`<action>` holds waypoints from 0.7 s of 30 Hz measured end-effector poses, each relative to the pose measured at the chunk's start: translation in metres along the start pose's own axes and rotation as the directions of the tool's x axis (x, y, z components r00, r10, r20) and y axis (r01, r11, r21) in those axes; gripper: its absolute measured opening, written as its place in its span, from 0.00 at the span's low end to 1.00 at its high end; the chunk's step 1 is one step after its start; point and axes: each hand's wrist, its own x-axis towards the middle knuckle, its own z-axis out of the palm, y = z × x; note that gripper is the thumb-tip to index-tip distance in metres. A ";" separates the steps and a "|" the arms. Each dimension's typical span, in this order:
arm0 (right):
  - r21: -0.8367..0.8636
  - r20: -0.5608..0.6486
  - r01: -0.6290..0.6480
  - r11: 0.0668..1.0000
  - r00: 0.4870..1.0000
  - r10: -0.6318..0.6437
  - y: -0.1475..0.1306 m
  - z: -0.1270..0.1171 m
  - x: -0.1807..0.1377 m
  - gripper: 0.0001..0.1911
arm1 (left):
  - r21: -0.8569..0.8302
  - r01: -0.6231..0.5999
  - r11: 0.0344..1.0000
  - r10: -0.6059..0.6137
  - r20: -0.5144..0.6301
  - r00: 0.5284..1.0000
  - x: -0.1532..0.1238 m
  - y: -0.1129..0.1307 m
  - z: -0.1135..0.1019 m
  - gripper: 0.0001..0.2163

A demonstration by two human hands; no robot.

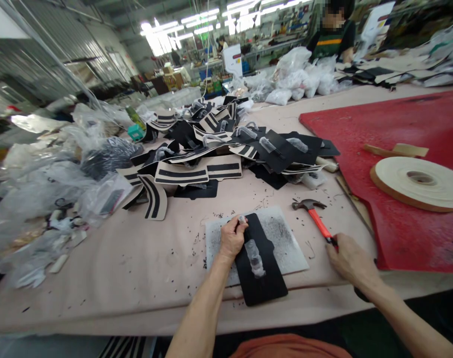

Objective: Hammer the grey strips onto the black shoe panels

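Observation:
My left hand (232,237) is closed around a short punch-like rod (242,219) with a whitish end, held over the upper left of a black panel (271,283). A handle wrapped in clear plastic (254,258) is fixed along the panel's middle. Beneath the panel lies a pale board (286,243) covered with tiny black bits; the panel's near end overhangs it. My right hand (351,259) grips the end of a claw hammer (318,219) with an orange-red handle. Its head is to the right of the board, low over or on the table.
Behind the board spreads a heap of black panels (198,169), some showing beige, black-striped backs. Plastic bags (62,164) crowd the left. A red sheet (408,238) bearing a tape roll (431,174) lies right. A person (332,40) stands across the table (136,278).

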 end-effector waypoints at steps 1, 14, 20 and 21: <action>0.144 0.115 -0.053 0.988 0.993 0.037 -0.002 -0.004 0.003 0.08 | 0.004 -0.007 1.000 0.007 0.006 1.000 0.000 -0.001 0.000 0.07; 0.008 0.110 0.583 0.812 0.807 -0.581 -0.148 -0.050 -0.025 0.18 | 0.088 -0.075 0.993 0.073 0.028 0.997 0.001 -0.004 0.001 0.06; -0.038 -0.054 0.690 0.723 0.721 -0.691 -0.183 -0.100 -0.012 0.18 | 0.069 -0.070 0.995 0.067 0.039 0.997 0.000 -0.002 0.001 0.06; 0.028 -0.194 0.673 0.739 0.729 -0.657 -0.189 -0.106 -0.013 0.18 | 0.057 -0.071 0.996 0.069 0.037 0.997 0.000 -0.002 0.001 0.06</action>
